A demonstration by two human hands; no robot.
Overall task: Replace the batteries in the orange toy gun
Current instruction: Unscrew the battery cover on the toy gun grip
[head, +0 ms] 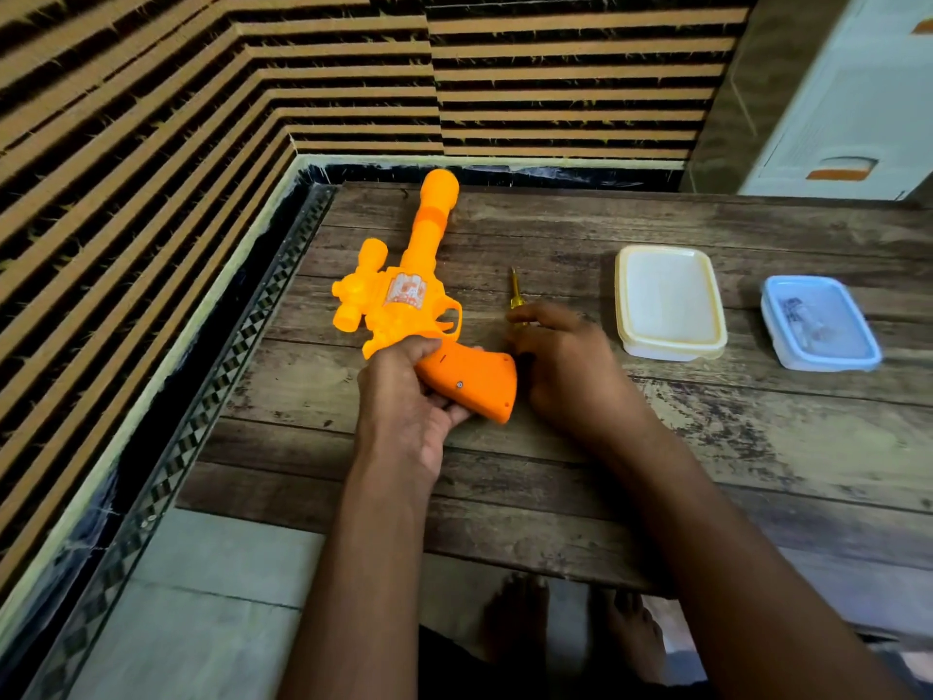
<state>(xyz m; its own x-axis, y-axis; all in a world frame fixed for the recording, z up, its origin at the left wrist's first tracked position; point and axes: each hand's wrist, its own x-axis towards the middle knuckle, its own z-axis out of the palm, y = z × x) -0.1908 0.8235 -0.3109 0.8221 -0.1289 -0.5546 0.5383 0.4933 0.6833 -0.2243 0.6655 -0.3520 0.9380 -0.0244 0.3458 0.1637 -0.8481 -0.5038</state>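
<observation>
The orange toy gun (404,295) lies on the wooden table (555,447), barrel pointing away toward the wall. My left hand (404,396) grips its handle near the trigger, and a small screw shows on the handle's side. My right hand (560,366) sits just right of the handle's butt and holds a yellow-handled screwdriver (515,290), whose tip pokes out beyond my fingers; most of the handle is hidden by the hand.
A cream lidded plastic box (669,300) stands right of my right hand. A blue lidded box (818,320) with something inside stands further right. The striped wall (202,144) borders the table's left and far sides. My bare feet show below the table's near edge.
</observation>
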